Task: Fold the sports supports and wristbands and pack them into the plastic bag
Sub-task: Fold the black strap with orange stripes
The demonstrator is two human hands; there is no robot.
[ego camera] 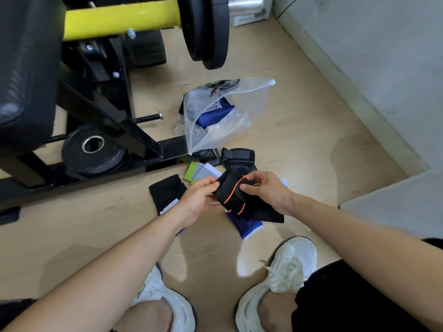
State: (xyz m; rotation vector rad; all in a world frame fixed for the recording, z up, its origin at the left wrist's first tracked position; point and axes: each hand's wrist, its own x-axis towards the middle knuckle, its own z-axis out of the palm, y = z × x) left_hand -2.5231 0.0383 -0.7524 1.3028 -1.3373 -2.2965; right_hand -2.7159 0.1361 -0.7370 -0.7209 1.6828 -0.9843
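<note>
A black support with orange trim (231, 195) is held folded above the floor between both hands. My left hand (199, 200) grips its left side, and my right hand (263, 188) pinches its right edge. The clear plastic bag (244, 101) lies open on the floor beyond, with a blue support (217, 115) inside. Loose on the floor are a black sleeve (166, 191), a green and white wristband (202, 172), a black strap support (237, 155) and a blue band (247, 227) under my hands.
A black and yellow weight machine (96, 75) with weight plates (206, 29) fills the left. A loose plate (92, 152) lies at its base. A grey wall (371, 56) runs along the right. My white shoes (282, 279) stand on the wooden floor near me.
</note>
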